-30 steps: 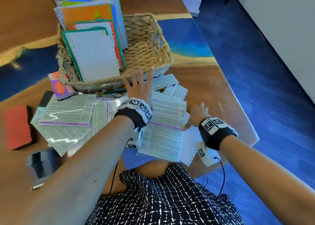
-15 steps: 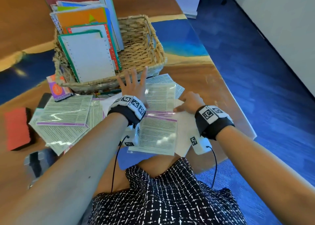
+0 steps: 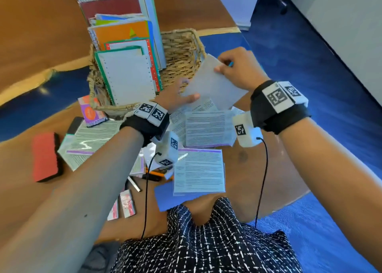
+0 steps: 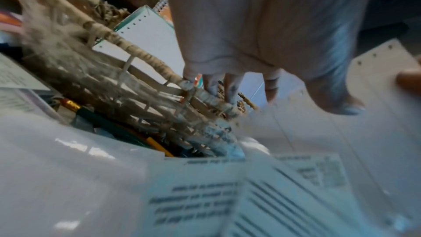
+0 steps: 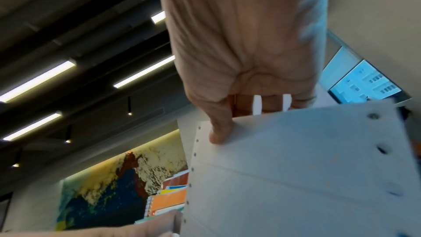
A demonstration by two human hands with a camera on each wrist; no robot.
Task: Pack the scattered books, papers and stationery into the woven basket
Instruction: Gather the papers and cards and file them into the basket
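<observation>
The woven basket [image 3: 182, 51] stands at the table's far side with several notebooks [image 3: 128, 76] upright in its left half. A white punched sheet [image 3: 215, 86] is lifted off the table, just in front of the basket's right half. My right hand [image 3: 220, 68] pinches its top edge, thumb on the near face [image 5: 218, 132]. My left hand [image 3: 189, 91] holds its lower left corner, thumb on top. In the left wrist view the sheet [image 4: 353, 132] lies beside the basket rim [image 4: 145, 57]. Printed sheets [image 3: 206, 128] cover the table below.
Another printed sheet [image 3: 198, 169] and a blue paper [image 3: 165, 199] lie at the near edge. Pens [image 3: 153, 175], small erasers [image 3: 127, 203], a red board eraser [image 3: 45, 157] and a pink card pack [image 3: 92, 111] lie to the left. Pencils [image 4: 157, 145] rest against the basket.
Both hands left the printed sheets on the table and rose toward the basket, lifting the white punched sheet between them. The head view tilted closer.
</observation>
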